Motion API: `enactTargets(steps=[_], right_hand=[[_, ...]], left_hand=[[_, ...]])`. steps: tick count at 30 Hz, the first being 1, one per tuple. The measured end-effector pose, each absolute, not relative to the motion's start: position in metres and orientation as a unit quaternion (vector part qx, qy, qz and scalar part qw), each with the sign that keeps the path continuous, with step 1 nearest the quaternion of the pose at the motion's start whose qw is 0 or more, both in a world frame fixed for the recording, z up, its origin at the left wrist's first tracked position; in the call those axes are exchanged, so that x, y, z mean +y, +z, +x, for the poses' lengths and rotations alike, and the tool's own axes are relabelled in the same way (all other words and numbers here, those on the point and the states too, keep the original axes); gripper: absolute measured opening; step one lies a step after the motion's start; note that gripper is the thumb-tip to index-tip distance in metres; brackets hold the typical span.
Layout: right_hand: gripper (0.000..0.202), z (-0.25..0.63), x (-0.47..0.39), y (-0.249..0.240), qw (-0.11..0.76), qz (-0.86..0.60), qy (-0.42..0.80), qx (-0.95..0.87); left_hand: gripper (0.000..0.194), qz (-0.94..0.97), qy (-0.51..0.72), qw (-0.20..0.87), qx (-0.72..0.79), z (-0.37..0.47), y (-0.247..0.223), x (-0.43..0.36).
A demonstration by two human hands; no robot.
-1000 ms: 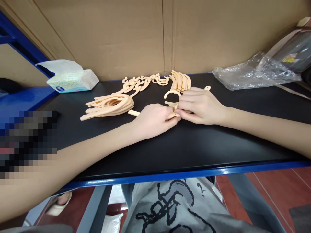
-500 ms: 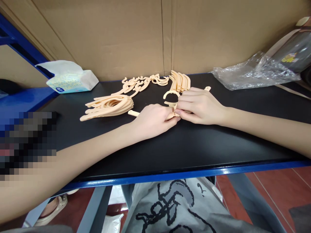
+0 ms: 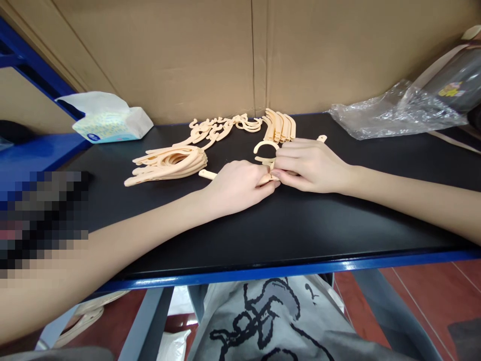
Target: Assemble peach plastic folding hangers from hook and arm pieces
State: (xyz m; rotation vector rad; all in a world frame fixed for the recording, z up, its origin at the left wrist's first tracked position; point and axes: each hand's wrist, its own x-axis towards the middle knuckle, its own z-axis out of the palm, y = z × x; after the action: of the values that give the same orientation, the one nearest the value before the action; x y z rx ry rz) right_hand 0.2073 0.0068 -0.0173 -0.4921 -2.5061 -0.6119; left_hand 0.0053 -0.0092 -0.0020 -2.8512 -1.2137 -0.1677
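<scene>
My left hand [image 3: 240, 186] and my right hand [image 3: 310, 164] meet over the black table, both closed around a cream plastic hanger. Its open hook [image 3: 265, 144] points away from me, beyond the fingertips. One arm end [image 3: 207, 174] sticks out left of my left hand, and the other arm end [image 3: 322, 139] shows behind my right hand. My fingers cover the middle of the hanger, so the joint there is hidden. To the left lies a stack of similar cream hangers [image 3: 195, 163].
At the back are a pile of loose cream hooks [image 3: 199, 133] and a row of curved cream arm pieces [image 3: 280, 125]. A tissue pack [image 3: 112, 125] stands back left. Clear plastic wrap [image 3: 383, 115] and a dark bag [image 3: 464, 80] lie right. The table's blue edge [image 3: 263, 268] runs in front.
Both hands keep the same grip on the hanger, with hardly any movement. The whole view has shifted very slightly.
</scene>
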Motion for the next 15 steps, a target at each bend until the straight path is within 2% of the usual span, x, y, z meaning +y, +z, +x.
enactTargets(steps=[15], right_hand=[[0.037,0.2076,0.0076,-0.0171,0.247,-0.181,-0.209,-0.929]], left_hand=[[0.033,-0.917,-0.053,0.023,-0.395,0.0065,-0.0022,-0.0096]])
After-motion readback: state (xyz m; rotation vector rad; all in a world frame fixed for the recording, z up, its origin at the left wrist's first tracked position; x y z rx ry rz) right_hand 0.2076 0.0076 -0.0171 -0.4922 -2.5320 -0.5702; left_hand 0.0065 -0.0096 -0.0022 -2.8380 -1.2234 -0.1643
